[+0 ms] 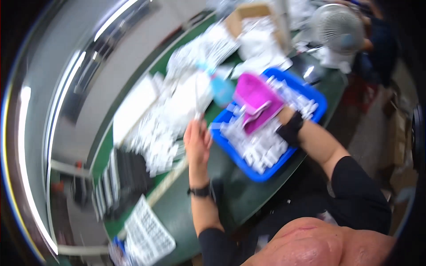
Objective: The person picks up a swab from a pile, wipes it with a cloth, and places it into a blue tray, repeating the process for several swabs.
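Note:
My right hand (pixel 284 114) is closed on a bright pink cloth (pixel 256 97), which hides most of its fingers. The cloth hangs over a blue plastic tray (pixel 262 178) filled with small white plastic pieces (pixel 262 148). To the left of the tray, my left hand (pixel 197 141) is raised over the table with its fingers pinched together. A thin white piece (pixel 198 114) seems to stick up from those fingertips, blurred by motion. Just beyond the tray's far left edge stands a light blue spray bottle (pixel 221 90).
Loose white pieces (pixel 155 139) and white plastic bags (pixel 199 48) cover the green table (pixel 186 232). A cardboard box (pixel 250 12) and a fan (pixel 338 29) stand at the back. Dark stacked trays (pixel 126 177) and a printed sheet (pixel 148 232) lie left. Another person (pixel 377 48) is at far right.

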